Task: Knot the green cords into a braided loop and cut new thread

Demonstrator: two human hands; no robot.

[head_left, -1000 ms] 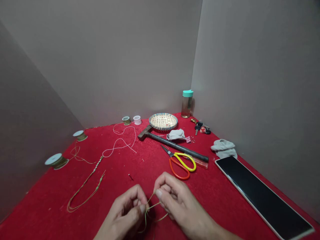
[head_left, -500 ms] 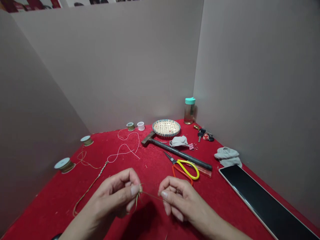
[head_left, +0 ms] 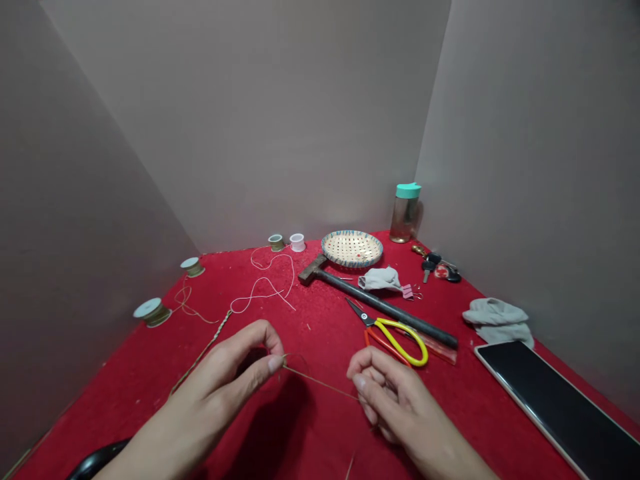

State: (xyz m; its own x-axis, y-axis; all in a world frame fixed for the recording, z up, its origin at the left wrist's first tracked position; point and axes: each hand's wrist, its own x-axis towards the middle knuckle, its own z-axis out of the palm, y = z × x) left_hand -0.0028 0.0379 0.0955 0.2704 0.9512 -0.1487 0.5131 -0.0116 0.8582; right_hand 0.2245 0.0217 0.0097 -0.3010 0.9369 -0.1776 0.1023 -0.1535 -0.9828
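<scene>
Between the thumb and forefinger of my left hand [head_left: 235,373] is pinched a thin olive-brown cord [head_left: 323,383], with small loops and loose ends poking out at the fingertips. My right hand [head_left: 395,400] grips the same cord, which runs taut between both hands. A loose tail hangs below the right hand. Behind my left wrist lies a braided cord [head_left: 207,347] that ends in white thread [head_left: 260,293]. Scissors [head_left: 395,337] with one yellow and one orange handle rest just beyond my right hand.
Beyond the scissors lie a hammer [head_left: 380,303], white cloth [head_left: 381,279] and a woven basket [head_left: 352,249]. Thread spools [head_left: 153,312] stand left and at the back. On the right are a bottle [head_left: 405,217], keys [head_left: 429,267], folded cloth [head_left: 497,317] and a tablet [head_left: 560,407].
My right hand has moved right, away from the left, so a longer stretch of cord shows between them. The view has shifted, with the table objects appearing further right.
</scene>
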